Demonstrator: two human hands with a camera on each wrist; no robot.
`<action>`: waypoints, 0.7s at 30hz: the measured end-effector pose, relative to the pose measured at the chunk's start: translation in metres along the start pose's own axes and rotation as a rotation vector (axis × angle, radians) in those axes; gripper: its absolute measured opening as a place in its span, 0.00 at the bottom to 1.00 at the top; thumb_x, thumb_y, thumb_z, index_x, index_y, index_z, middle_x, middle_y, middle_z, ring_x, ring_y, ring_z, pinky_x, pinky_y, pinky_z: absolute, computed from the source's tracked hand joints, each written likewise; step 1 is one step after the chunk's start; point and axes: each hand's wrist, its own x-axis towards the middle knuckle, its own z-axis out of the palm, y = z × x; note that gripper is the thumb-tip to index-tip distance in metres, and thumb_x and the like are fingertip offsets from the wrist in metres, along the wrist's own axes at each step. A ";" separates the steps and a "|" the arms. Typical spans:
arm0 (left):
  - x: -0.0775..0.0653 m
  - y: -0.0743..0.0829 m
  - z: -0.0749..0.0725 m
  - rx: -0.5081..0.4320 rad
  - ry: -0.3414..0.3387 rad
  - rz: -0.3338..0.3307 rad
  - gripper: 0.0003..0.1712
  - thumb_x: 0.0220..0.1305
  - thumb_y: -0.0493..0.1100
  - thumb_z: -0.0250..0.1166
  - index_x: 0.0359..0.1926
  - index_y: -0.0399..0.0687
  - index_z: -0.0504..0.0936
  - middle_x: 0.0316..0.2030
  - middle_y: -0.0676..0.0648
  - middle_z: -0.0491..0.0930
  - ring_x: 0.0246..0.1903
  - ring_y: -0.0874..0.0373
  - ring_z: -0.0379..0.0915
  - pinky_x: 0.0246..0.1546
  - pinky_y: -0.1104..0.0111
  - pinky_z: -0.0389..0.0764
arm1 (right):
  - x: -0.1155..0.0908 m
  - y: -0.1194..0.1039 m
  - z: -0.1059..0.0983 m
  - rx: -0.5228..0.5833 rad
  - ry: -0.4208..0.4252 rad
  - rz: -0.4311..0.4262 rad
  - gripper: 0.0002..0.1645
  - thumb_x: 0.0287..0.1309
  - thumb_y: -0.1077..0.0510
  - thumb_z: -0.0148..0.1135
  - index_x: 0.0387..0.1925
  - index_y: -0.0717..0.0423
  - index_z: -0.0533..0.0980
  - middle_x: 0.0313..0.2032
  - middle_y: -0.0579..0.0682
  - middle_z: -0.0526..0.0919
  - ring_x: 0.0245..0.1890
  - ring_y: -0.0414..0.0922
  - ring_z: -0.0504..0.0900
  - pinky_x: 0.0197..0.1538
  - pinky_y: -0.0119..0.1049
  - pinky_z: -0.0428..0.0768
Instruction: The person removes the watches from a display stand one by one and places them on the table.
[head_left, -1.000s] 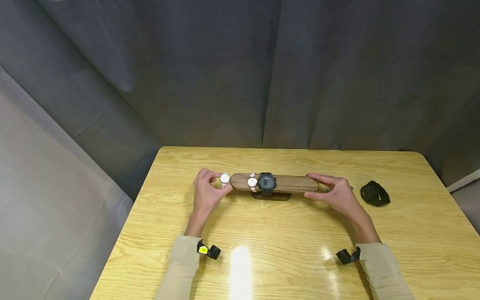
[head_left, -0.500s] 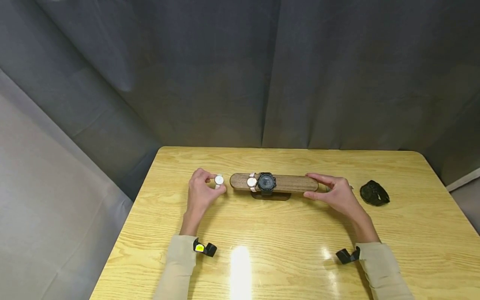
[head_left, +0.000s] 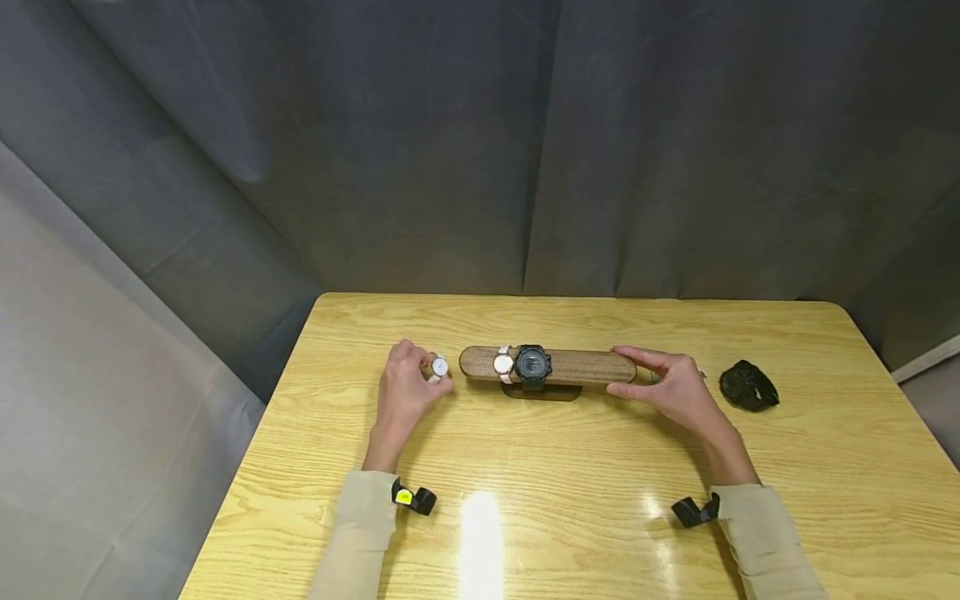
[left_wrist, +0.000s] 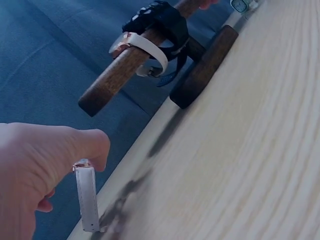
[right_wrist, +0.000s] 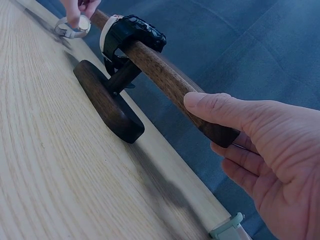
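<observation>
One pale watch (head_left: 439,367) pinched at nine o'clock, one wooden bar (head_left: 585,367) gripped at three

Two hands worked at opposite ends of the bar, with twelve o'clock toward the gray curtain (head_left: 420,167). At nine o'clock, the left hand (head_left: 403,385) pinched the pale watch between thumb and finger, near the bar's end but apart from it. Its dial faced up in the head view, and its white strap hung down toward the wood-grain table (head_left: 525,458); whether the strap touched the surface, I could not tell. Nor could I tell how that hand's remaining fingers lay.

At three o'clock, the right hand (head_left: 678,387) gripped the bar's rounded end, its thumb on the near side and its fingers curled around the far side.

Two watches circled the bar: a bulky black watch (head_left: 533,364) near the middle and, just beside it toward nine o'clock, a pink-white watch (head_left: 503,365). A short post (right_wrist: 122,77) carried the bar above a dark base (head_left: 543,392), which showed at six o'clock.

A mint-green watch (right_wrist: 227,227), cut off by the right wrist view, lay near the right hand. Farther toward three o'clock, a black looped item (head_left: 748,386) rested on the table.
</observation>
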 end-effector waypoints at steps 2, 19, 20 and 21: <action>0.000 -0.002 0.002 0.039 0.003 0.040 0.16 0.46 0.40 0.79 0.38 0.39 0.88 0.35 0.49 0.74 0.37 0.55 0.71 0.36 0.67 0.83 | 0.000 0.000 0.000 0.002 0.001 0.001 0.39 0.54 0.45 0.82 0.66 0.45 0.80 0.66 0.55 0.79 0.65 0.55 0.78 0.40 0.26 0.81; -0.001 -0.012 0.009 0.244 0.085 0.283 0.10 0.47 0.34 0.76 0.34 0.39 0.87 0.31 0.47 0.73 0.34 0.50 0.72 0.34 0.62 0.80 | 0.000 -0.001 0.000 -0.002 0.005 0.006 0.39 0.53 0.45 0.82 0.66 0.45 0.80 0.67 0.54 0.79 0.69 0.56 0.74 0.39 0.27 0.78; -0.001 -0.012 0.009 0.249 0.077 0.278 0.10 0.47 0.34 0.77 0.34 0.39 0.87 0.31 0.47 0.74 0.35 0.50 0.72 0.34 0.62 0.80 | -0.001 -0.001 0.000 -0.003 0.005 0.006 0.39 0.53 0.45 0.82 0.66 0.45 0.80 0.67 0.54 0.79 0.69 0.57 0.74 0.39 0.27 0.78; -0.001 -0.012 0.009 0.254 0.069 0.272 0.11 0.47 0.34 0.77 0.34 0.39 0.88 0.32 0.47 0.74 0.35 0.50 0.72 0.35 0.62 0.80 | 0.000 -0.001 0.000 -0.006 0.005 0.005 0.39 0.53 0.45 0.82 0.66 0.45 0.80 0.67 0.53 0.80 0.69 0.57 0.74 0.40 0.27 0.78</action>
